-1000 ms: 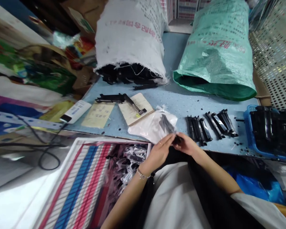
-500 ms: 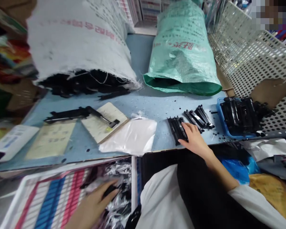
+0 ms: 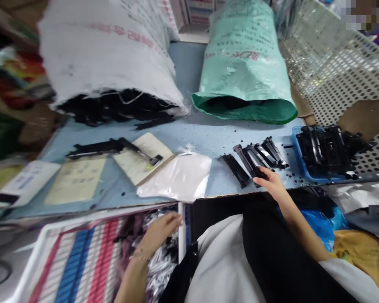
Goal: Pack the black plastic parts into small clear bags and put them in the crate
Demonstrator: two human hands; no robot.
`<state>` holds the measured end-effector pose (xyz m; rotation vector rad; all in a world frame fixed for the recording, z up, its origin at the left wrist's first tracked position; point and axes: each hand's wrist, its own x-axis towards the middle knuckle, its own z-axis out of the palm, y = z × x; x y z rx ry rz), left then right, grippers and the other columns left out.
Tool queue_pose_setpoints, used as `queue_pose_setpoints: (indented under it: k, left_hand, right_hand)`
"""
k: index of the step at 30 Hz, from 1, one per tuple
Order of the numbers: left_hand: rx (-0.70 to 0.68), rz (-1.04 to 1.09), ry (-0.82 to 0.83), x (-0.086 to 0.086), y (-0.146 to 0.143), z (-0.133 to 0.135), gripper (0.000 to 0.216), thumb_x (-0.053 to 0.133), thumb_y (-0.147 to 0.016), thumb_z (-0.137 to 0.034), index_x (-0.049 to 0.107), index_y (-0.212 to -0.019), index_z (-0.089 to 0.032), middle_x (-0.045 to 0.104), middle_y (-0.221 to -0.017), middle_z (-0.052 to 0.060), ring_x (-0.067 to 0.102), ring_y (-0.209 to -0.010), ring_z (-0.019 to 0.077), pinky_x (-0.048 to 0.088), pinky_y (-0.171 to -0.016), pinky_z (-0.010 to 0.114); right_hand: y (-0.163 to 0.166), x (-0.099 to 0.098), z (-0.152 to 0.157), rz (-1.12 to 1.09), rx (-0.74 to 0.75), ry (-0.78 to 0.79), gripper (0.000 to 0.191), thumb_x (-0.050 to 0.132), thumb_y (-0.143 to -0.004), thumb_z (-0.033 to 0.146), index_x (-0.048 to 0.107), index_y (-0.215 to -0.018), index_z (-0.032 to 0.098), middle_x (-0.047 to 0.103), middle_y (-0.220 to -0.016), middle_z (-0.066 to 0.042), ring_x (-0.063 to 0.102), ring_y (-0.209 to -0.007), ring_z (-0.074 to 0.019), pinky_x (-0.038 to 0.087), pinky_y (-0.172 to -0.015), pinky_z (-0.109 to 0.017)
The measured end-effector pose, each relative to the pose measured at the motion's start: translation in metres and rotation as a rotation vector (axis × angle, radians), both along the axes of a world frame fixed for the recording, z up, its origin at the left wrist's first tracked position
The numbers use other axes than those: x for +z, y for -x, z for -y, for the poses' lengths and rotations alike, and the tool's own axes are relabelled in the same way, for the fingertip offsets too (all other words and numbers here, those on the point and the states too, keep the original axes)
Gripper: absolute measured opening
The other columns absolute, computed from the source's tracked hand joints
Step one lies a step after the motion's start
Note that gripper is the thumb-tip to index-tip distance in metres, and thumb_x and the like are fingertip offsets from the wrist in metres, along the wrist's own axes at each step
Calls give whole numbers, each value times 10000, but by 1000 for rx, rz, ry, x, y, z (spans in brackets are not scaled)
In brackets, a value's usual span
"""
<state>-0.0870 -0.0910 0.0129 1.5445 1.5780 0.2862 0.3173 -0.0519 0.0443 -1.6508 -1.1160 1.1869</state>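
The right hand [image 3: 270, 182], which lay flat on the nearer bunch of black clips half a second ago, now has its fingers pinched together on one black clip [image 3: 249, 162] just right of the frame's centre. That clip sits slanted on the blue table [image 3: 202, 134], pulled away from a lone clip [image 3: 235, 169] to its left and up against the row of clips [image 3: 271, 151] to its right.

The left hand [image 3: 160, 230] has come up out of the striped sack [image 3: 78, 261] in the lower left and hovers at its right rim, over the crinkled packets [image 3: 159, 269]. Its fingers are half curled (blur hides whether anything is in them, so I cannot tell).

A second ago both hands met at the table edge over the pile of clear bags [image 3: 180, 179]. So one packet is finished with, and a fresh clip is in hand.
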Motion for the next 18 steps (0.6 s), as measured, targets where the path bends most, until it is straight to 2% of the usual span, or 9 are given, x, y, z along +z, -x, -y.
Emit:
queue_pose_setpoints:
  k: [2,4,6,9,12,15,18]
  left_hand:
    - [45,30,-216,17,-29,-24,377,516,-927,-512,735,-975,-209,741,-910,54,694,-826,216,583,-763,343]
    - [80,-64,-536,25,-64,-51,324,552,-918,-420,731,-1056,-187,703,-1110,121,655,-1039,265,537,-938,407]
    - [50,-186,-626,23,-88,-76,228,572,-890,-299,738,-952,-155,679,-1061,155,637,-1021,286,519,-937,436]
    - [90,-141,-591,14,-91,-99,141,587,-850,-210,687,-760,-169,648,-890,102,632,-851,228,525,-820,368]
    - [183,75,-485,12,-70,-106,205,636,-839,-308,636,-671,-190,620,-760,34,608,-731,170,504,-738,300]
    - [234,233,-393,14,-56,-106,224,621,-843,-362,666,-701,-195,657,-759,20,623,-745,160,498,-741,282]
    - [327,292,-354,17,-58,-101,127,654,-797,-312,676,-821,-189,682,-771,11,636,-717,158,509,-681,273]
  right_hand:
    - [21,4,-5,-305,-8,19,536,814,-655,388,707,-1156,227,716,-932,-21,641,-752,-178,526,-716,-332]
    - [47,7,-10,-511,7,54,521,842,-611,352,724,-1105,234,713,-900,-6,620,-713,-148,511,-701,-309]
    - [67,10,-12,-621,35,110,503,853,-598,322,732,-1078,235,708,-879,-1,608,-689,-134,504,-690,-299]
    - [81,14,-15,-707,82,160,461,843,-629,315,736,-1069,230,708,-911,-12,612,-719,-134,501,-690,-284]
    - [86,16,-23,-783,170,149,379,804,-691,330,737,-1045,213,715,-946,-30,623,-762,-140,502,-708,-275]
    - [100,15,-36,-868,239,120,314,771,-721,333,731,-1004,203,734,-961,-44,653,-827,-171,512,-766,-302]
    - [127,10,-53,-1014,321,193,315,734,-731,374,717,-994,201,745,-983,-59,675,-955,-232,516,-886,-392]
